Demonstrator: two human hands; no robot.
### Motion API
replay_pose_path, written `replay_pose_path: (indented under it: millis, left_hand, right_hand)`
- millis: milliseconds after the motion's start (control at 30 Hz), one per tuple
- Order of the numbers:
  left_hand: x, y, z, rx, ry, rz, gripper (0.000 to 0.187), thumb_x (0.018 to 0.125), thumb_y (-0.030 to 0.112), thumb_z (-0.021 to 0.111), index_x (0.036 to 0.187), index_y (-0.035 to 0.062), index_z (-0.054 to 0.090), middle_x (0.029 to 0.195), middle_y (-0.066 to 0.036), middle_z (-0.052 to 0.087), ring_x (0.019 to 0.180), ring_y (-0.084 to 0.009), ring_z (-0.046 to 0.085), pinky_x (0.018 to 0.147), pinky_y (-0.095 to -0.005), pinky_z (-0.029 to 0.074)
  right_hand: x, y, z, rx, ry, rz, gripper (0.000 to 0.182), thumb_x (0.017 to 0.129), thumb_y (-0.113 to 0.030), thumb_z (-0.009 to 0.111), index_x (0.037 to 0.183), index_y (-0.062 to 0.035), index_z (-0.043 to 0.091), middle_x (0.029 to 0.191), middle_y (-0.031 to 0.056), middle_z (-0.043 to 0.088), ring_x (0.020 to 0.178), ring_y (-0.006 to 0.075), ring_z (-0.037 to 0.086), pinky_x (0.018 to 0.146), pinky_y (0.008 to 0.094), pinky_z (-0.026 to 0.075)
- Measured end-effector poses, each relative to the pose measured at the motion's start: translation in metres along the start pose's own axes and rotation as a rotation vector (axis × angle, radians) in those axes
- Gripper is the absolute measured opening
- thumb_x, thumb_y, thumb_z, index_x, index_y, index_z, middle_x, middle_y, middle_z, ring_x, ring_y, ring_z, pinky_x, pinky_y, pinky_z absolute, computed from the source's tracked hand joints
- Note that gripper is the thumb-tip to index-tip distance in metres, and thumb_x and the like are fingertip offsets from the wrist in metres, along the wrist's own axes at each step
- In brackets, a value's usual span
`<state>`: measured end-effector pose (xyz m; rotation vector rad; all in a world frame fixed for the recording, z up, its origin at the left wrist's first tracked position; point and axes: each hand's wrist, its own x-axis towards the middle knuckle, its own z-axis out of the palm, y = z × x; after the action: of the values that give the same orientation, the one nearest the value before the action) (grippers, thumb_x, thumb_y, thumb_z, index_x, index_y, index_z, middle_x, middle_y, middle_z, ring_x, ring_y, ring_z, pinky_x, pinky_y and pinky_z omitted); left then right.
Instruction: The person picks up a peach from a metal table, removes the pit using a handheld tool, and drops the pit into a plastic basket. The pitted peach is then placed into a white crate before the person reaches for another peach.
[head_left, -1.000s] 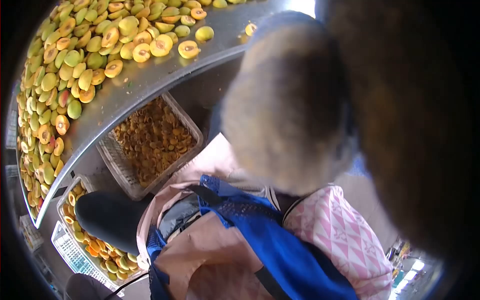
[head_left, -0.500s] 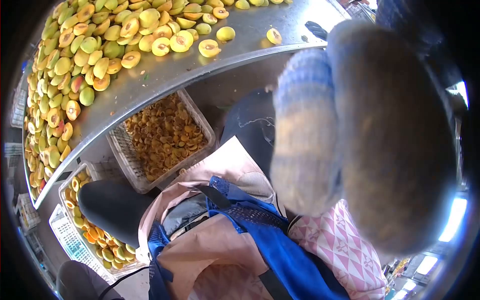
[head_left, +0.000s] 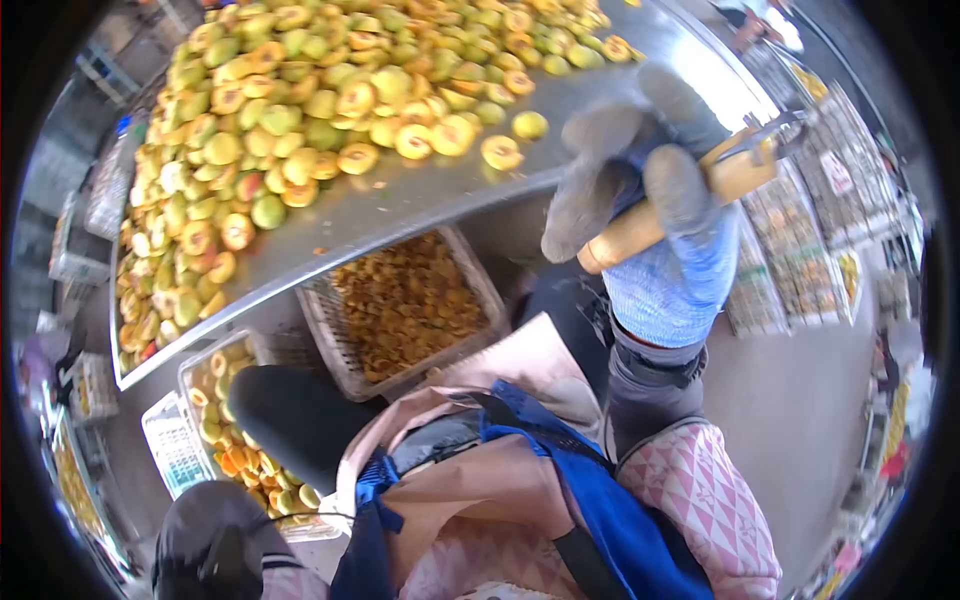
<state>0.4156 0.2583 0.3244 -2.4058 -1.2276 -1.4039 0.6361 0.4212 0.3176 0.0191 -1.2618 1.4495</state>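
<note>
My right hand (head_left: 665, 205), in a stained grey and blue knitted glove, is closed around a wooden-handled tool (head_left: 735, 172) at the upper right. The tool's metal end points right, and its handle slants down to the left. It is held in front of the metal table's right part, near the front edge. Halved yellow-green fruits (head_left: 300, 120) are heaped on the metal table (head_left: 420, 190); a few halves lie separately near the hand. My left hand does not show; only part of a sleeve is visible at the lower left.
Below the table edge stands a crate (head_left: 490, 290) of brownish fruit pieces. Another crate (head_left: 205, 350) with fruit halves is by my leg at the left. Stacked crates (head_left: 840, 175) stand on the right, with part of a person (head_left: 770, 25) beyond them.
The blurred glove close to the camera has moved away, up towards the table. The wooden-handled tool now shows in it. The view has shifted, revealing the floor and crates on the right.
</note>
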Motion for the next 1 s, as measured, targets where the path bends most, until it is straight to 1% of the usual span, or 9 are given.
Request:
replay_pose_path:
  millis: [200, 333, 367, 400, 467, 633, 700, 733, 1000]
  left_hand:
    - [-0.014, -0.013, -0.078, 0.296, 0.824, -0.073, 0.031, 0.094, 0.01, 0.049, 0.116, -0.0089, 0.061, 0.117, -0.016, 0.064, 0.103, -0.0209, 0.061, 0.089, -0.0291, 0.049]
    - [-0.011, -0.073, -0.069, 0.308, 0.511, -0.447, 0.028, 0.096, 0.009, 0.05, 0.116, -0.006, 0.063, 0.114, -0.012, 0.064, 0.102, -0.0154, 0.059, 0.09, -0.0269, 0.047]
    - [-0.027, -0.103, -0.066, 0.018, 0.52, -0.711, 0.026, 0.096, 0.008, 0.053, 0.117, -0.0024, 0.064, 0.11, -0.009, 0.065, 0.097, -0.013, 0.059, 0.087, -0.0257, 0.047]
    - [-0.031, -0.119, -0.054, -0.089, 0.635, -0.934, 0.025, 0.095, 0.008, 0.058, 0.116, -0.0027, 0.064, 0.107, -0.006, 0.065, 0.095, -0.0123, 0.059, 0.085, -0.0248, 0.047]
    - [-0.102, -0.205, -0.051, 0.237, 0.432, -0.818, 0.026, 0.096, 0.01, 0.059, 0.118, -0.0019, 0.063, 0.105, -0.007, 0.067, 0.095, -0.0115, 0.06, 0.083, -0.026, 0.049]
    - [-0.156, -0.279, -0.041, 0.588, 0.389, -0.942, 0.044, 0.086, 0.015, 0.069, 0.127, 0.0039, 0.059, 0.123, -0.019, 0.061, 0.116, -0.0323, 0.056, 0.1, -0.0419, 0.044]
    - [-0.165, -0.298, -0.045, 0.687, 0.41, -0.893, 0.049, 0.085, 0.017, 0.07, 0.13, 0.0051, 0.056, 0.128, -0.02, 0.058, 0.12, -0.0353, 0.053, 0.103, -0.044, 0.041]
    - [-0.168, -0.307, -0.046, 0.76, 0.421, -0.84, 0.05, 0.085, 0.017, 0.069, 0.132, 0.0055, 0.055, 0.131, -0.02, 0.056, 0.122, -0.036, 0.052, 0.104, -0.0443, 0.04]
    - [-0.177, -0.344, -0.087, 0.849, 0.376, -0.908, 0.061, 0.09, 0.032, 0.064, 0.144, 0.013, 0.045, 0.147, -0.021, 0.042, 0.135, -0.0422, 0.038, 0.112, -0.0491, 0.029]
  right_hand:
    - [-0.001, 0.043, 0.027, -0.024, 0.035, 0.581, 0.029, 0.091, -0.01, 0.062, 0.117, 0.0016, 0.057, 0.096, 0.0188, 0.068, 0.072, 0.0257, 0.07, 0.061, 0.0328, 0.058]
    - [-0.002, 0.112, 0.029, -0.032, -0.065, 0.846, 0.026, 0.091, -0.008, 0.063, 0.114, 0.0019, 0.057, 0.096, 0.017, 0.068, 0.076, 0.0242, 0.07, 0.064, 0.0326, 0.059]
    - [-0.001, 0.134, 0.024, -0.121, -0.104, 0.852, 0.025, 0.091, -0.008, 0.063, 0.114, 0.0021, 0.057, 0.096, 0.0165, 0.068, 0.076, 0.024, 0.07, 0.064, 0.0325, 0.059]
    - [0.0, 0.156, 0.019, -0.211, -0.142, 0.852, 0.025, 0.091, -0.008, 0.063, 0.113, 0.0022, 0.057, 0.096, 0.0159, 0.068, 0.077, 0.0239, 0.07, 0.065, 0.0325, 0.059]
    - [0.004, 0.185, 0.017, -0.287, -0.173, 0.822, 0.022, 0.092, -0.006, 0.062, 0.111, 0.0029, 0.058, 0.097, 0.0146, 0.068, 0.081, 0.0238, 0.07, 0.068, 0.0328, 0.059]
    - [0.056, 0.249, 0.018, -0.541, -0.283, 0.589, 0.024, 0.09, -0.012, 0.063, 0.11, 0.0013, 0.061, 0.095, 0.0149, 0.069, 0.083, 0.0243, 0.068, 0.071, 0.0348, 0.056]
    - [0.093, 0.262, 0.031, -0.865, -0.356, 0.349, 0.03, 0.088, -0.021, 0.066, 0.109, -0.0006, 0.062, 0.093, 0.0176, 0.069, 0.081, 0.0321, 0.067, 0.075, 0.0395, 0.053]
    - [0.112, 0.292, 0.022, -0.907, -0.359, 0.477, 0.037, 0.088, -0.031, 0.064, 0.114, -0.0035, 0.061, 0.096, 0.0235, 0.067, 0.091, 0.0404, 0.064, 0.079, 0.044, 0.052]
    - [0.273, 0.382, 0.084, -1.171, -0.385, 0.11, 0.047, 0.082, -0.034, 0.071, 0.117, -0.0039, 0.06, 0.092, 0.0215, 0.068, 0.091, 0.0399, 0.066, 0.079, 0.044, 0.052]
